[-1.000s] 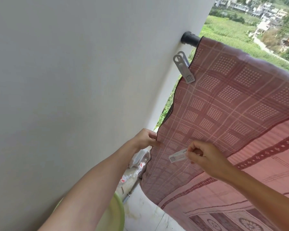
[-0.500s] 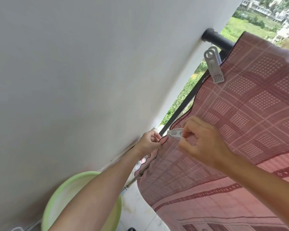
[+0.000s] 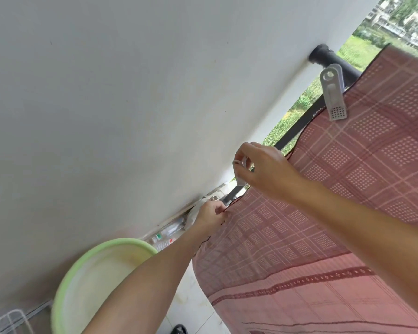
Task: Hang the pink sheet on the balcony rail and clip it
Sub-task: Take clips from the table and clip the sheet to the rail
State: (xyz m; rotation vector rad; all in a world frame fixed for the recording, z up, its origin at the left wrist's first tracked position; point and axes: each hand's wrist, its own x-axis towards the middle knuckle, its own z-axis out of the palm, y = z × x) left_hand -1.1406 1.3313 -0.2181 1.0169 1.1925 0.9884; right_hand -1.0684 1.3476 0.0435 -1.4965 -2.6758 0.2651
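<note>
The pink checked sheet [image 3: 348, 189] hangs over the black balcony rail [image 3: 333, 61] and fills the right side of the view. A grey clip [image 3: 334, 97] pins its upper left edge near the wall. My left hand [image 3: 211, 214] pinches the sheet's left edge lower down, beside a black upright bar [image 3: 292, 133]. My right hand [image 3: 266, 168] holds a second grey clip [image 3: 240, 169] at the sheet's edge against that bar, just above my left hand. Most of this clip is hidden by my fingers.
A white wall [image 3: 130, 104] stands close on the left. A pale green basin [image 3: 94, 283] sits on the tiled floor below, with a white wire rack [image 3: 7, 321] at the bottom left. Small bottles [image 3: 164, 235] lie along the wall's base.
My right hand has carried the second clip from the face of the sheet up and left to its edge at the bar. My left hand has slid lower along the edge.
</note>
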